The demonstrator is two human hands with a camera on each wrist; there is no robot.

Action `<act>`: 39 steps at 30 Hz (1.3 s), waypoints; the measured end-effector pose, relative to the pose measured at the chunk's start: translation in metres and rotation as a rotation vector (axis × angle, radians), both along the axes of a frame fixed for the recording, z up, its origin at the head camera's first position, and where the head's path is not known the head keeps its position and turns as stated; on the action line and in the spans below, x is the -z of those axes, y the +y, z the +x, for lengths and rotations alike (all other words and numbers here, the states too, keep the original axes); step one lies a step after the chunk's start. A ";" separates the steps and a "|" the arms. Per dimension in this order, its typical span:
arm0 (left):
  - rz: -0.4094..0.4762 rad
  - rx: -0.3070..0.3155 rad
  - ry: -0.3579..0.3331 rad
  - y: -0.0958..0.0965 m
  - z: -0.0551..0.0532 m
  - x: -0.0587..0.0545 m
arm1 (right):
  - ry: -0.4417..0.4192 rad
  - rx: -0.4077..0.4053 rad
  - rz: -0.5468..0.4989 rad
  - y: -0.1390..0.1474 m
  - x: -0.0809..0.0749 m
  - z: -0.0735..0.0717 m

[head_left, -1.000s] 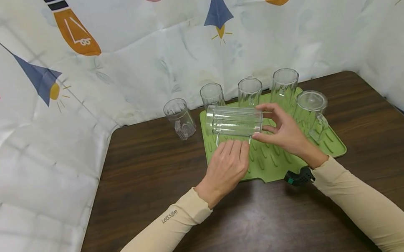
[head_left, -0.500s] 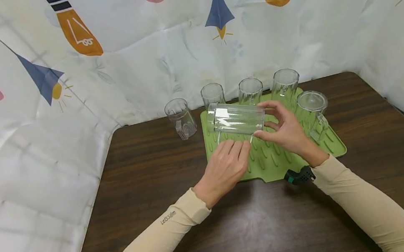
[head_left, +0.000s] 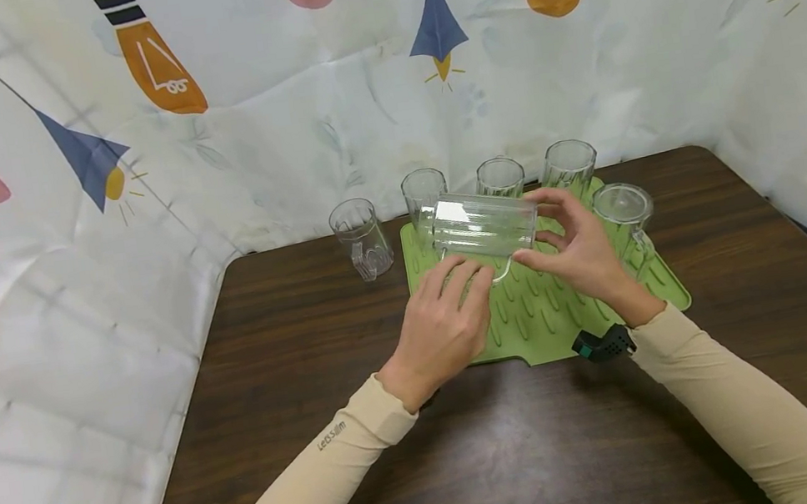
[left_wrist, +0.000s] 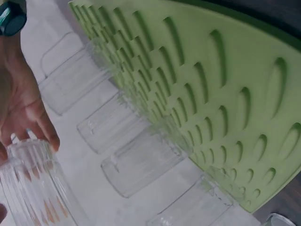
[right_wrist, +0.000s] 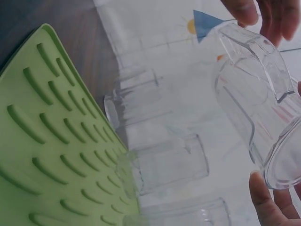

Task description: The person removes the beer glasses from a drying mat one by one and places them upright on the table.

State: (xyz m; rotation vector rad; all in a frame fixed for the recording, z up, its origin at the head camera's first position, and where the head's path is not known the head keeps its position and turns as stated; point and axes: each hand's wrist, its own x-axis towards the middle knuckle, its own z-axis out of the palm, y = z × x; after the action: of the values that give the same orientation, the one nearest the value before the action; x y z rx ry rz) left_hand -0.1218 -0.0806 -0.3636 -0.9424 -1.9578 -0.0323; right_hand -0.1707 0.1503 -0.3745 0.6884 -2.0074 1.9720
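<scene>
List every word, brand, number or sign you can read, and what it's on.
"Letsslim" (creased, so the last letters are uncertain): left cream sleeve, near its cuff.
No other readable text: the held glass mug, green drying mat and printed backdrop show none.

Dark wood-grain table [head_left: 291, 324], green ridged mat [head_left: 535, 338], glass mug [head_left: 362, 237] beside it

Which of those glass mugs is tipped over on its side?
The glass mug held sideways in the right hand, above the green mat; the other five mugs all stand on the mat or table.
</scene>
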 end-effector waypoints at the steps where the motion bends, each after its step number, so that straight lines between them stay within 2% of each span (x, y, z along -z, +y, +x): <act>1: 0.026 0.007 -0.001 0.000 -0.001 -0.001 | 0.000 0.004 -0.004 0.001 -0.001 0.000; 5: 0.131 0.021 -0.012 -0.003 -0.005 -0.003 | 0.002 0.010 -0.019 0.003 -0.004 -0.001; 8: 0.223 0.046 -0.046 -0.006 -0.008 -0.003 | 0.006 0.013 -0.017 0.005 -0.007 0.000; 15: 0.442 0.161 -0.237 -0.007 -0.013 0.002 | -0.001 0.019 -0.023 0.009 -0.012 0.001; 24: 0.703 0.196 -0.548 -0.006 -0.015 0.008 | -0.015 0.033 -0.052 0.010 -0.016 0.004; 33: 0.959 0.273 -0.951 0.002 -0.014 0.016 | -0.014 0.017 -0.102 0.010 -0.015 0.002; 35: 1.035 0.302 -1.038 0.005 -0.014 0.016 | -0.010 0.014 -0.106 0.010 -0.015 0.002; 39: 1.256 0.414 -1.190 0.012 -0.016 0.014 | 0.001 0.006 -0.118 0.010 -0.013 0.001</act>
State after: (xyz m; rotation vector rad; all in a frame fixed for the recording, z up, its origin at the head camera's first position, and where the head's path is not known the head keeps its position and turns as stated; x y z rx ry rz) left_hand -0.1382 -0.0685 -0.3775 -0.3681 -1.9877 -2.1720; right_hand -0.1692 0.1607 -0.3616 0.6547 -1.8723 2.0666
